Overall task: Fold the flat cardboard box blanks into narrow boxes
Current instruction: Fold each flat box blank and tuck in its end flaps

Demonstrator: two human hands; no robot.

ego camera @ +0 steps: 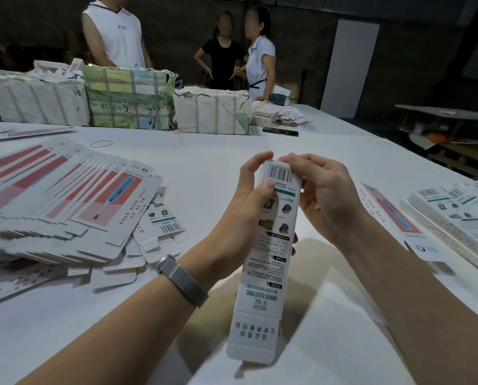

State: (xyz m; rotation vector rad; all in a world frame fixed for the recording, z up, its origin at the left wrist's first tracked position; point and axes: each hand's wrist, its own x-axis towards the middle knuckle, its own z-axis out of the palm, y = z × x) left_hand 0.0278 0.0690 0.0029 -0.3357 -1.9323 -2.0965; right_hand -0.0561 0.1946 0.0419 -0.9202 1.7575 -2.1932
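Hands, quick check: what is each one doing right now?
Left hand: grips the narrow box, thumb on its printed face.
Right hand: fingers pinch the box's top end by the barcode.

We see a white narrow box (268,251) printed with a black barcode, a green band, small dark product pictures and teal lettering. The flat blanks (65,195) fanned at our left are white with red and pale pink panels, one showing a blue tool. The folded boxes (454,215) at our right are white with black barcodes and teal bars, and one face is red. The surface (210,151) is white. A bundle (129,98) at the far side is green and yellow, strapped with pale bands. Our left wrist wears a silver mesh band (182,279).
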